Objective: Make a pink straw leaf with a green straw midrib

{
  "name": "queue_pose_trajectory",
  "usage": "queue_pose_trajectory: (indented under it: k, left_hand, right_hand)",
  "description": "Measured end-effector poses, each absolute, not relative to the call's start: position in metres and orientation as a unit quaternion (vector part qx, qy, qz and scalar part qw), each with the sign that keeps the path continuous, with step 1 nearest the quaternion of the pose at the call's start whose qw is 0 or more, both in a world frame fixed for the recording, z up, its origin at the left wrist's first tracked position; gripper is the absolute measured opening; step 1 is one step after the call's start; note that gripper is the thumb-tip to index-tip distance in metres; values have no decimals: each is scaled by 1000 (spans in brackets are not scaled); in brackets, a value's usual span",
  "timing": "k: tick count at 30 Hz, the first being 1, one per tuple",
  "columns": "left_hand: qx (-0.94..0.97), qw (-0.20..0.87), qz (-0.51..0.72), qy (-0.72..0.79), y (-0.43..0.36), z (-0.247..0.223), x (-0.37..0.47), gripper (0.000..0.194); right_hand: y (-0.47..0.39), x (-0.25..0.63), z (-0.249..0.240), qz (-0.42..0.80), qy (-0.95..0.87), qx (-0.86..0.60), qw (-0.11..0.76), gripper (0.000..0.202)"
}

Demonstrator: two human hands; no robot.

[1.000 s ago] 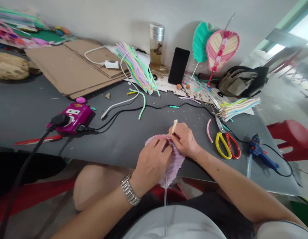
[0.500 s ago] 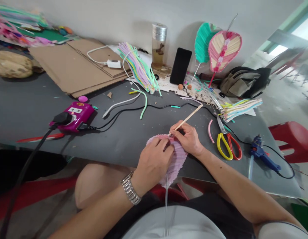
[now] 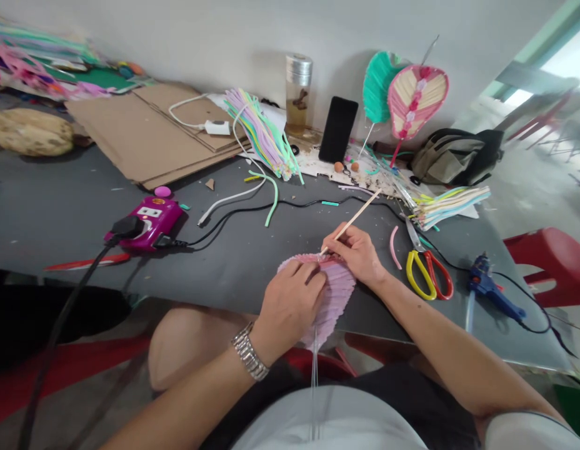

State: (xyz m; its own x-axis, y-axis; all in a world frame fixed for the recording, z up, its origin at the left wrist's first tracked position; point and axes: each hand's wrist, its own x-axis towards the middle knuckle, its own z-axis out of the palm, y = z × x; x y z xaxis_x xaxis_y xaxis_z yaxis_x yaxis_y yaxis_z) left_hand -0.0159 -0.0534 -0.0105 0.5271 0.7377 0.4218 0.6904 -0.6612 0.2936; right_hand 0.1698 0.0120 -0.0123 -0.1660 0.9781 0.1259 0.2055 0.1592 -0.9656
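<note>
A lilac, ribbed, leaf-shaped piece (image 3: 335, 299) with a pinkish top edge lies at the table's front edge, thin wires trailing from its lower tip toward my body. My left hand (image 3: 294, 297), with a metal watch on the wrist, is closed on the piece's left and upper part; its fingertips are partly hidden. My right hand (image 3: 358, 253) pinches a thin wooden stick (image 3: 358, 215), which slants up to the right. The stick's lower end touches the piece's top edge, close to my left fingertips.
Yellow-and-red scissors (image 3: 425, 265) and a blue glue gun (image 3: 491, 287) lie to the right. A purple power strip (image 3: 152, 222) and red cutter (image 3: 88, 262) are left. Behind stand a bottle (image 3: 298, 94), a phone (image 3: 338, 129) and two finished leaf shapes (image 3: 417, 103). Cables cross the table.
My right fingers have shifted slightly on the stick, and the stick stands a bit steeper. The camera view has moved slightly. My left hand stays on the lilac piece.
</note>
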Motion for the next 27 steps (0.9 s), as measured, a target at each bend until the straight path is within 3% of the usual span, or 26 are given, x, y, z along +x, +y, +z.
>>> queue_pose_trajectory:
  k: [3,17,27]
  left_hand:
    - [866,44,283,409,-54,-10,-16,15]
    - [870,32,279,405,-54,-10,-15,13]
    - [868,35,276,410,-54,-9,-15,16]
  right_hand:
    - [14,171,-13,433,-612,-476,459,30]
    - [12,169,-17,346,-668,-468,463,16]
    - [7,166,-15,273,-736,-460,414,16]
